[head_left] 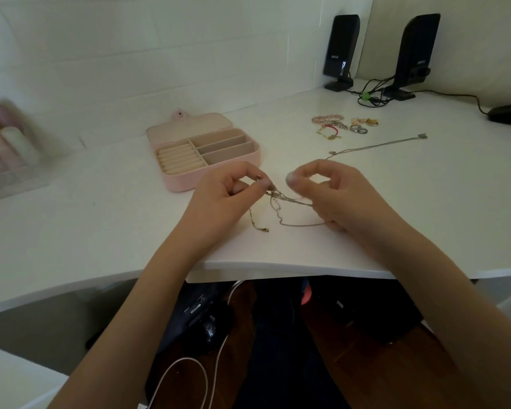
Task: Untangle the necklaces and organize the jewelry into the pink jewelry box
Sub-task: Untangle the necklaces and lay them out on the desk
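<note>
A knot of thin tangled necklaces [281,200] hangs between my two hands just above the white desk [130,219]. My left hand [227,193] pinches the chains at the knot's left end. My right hand [328,193] grips the chains on the right, fingers curled. Loose ends trail onto the desk below, and one long chain [375,147] runs off to the back right. The pink jewelry box [204,152] lies open behind my left hand, its compartments holding nothing I can see.
A cluster of bracelets and rings [344,125] lies at the back right. Two black speakers [341,51] with cables stand in the far corner. A clear container [9,154] sits blurred at the left. The desk's front edge is close under my forearms.
</note>
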A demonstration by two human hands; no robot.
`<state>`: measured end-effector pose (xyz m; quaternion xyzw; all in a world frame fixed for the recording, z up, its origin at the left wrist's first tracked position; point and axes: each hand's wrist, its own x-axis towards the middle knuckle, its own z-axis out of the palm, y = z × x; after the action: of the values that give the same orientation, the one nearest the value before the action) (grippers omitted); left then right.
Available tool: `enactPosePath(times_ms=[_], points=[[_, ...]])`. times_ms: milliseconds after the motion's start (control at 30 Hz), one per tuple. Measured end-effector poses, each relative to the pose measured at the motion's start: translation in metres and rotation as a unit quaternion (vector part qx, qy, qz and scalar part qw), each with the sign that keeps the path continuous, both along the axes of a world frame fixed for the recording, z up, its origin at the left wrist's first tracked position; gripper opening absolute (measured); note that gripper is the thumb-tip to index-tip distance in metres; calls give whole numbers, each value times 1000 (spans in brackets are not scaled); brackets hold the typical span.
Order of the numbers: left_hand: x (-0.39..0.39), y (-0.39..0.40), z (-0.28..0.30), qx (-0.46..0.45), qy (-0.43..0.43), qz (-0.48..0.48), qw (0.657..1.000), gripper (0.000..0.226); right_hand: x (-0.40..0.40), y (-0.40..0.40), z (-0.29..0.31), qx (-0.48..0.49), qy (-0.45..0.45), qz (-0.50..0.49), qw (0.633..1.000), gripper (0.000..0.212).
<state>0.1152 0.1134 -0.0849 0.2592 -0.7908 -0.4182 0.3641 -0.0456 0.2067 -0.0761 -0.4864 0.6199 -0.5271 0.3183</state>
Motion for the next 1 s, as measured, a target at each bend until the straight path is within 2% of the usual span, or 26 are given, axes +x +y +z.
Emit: enactPosePath(times_ms=[100,333,433,567,733,1000], points=[[-1,1,0,6,-21,-1,1000,19,1,0,0,-18,72,27,997,24],[-3,3,3,39,-10,-38,998,30,1,-1,-1,-23,81,52,995,14],[-3,3,3,43,-11,-35,998,31,0,0,0,-42,37,22,998,13],[-3,3,0,27,-43,-26,998,16,-1,0,2,-24,-9,-6,1000,14],[-5,2,-2,10,-58,-15,998,8,-3,-2,5,-5,-212,5,977,19],[-3,3,1,21,-46,-49,998,12,-8,-3,3,-18,-282,36,958,19]])
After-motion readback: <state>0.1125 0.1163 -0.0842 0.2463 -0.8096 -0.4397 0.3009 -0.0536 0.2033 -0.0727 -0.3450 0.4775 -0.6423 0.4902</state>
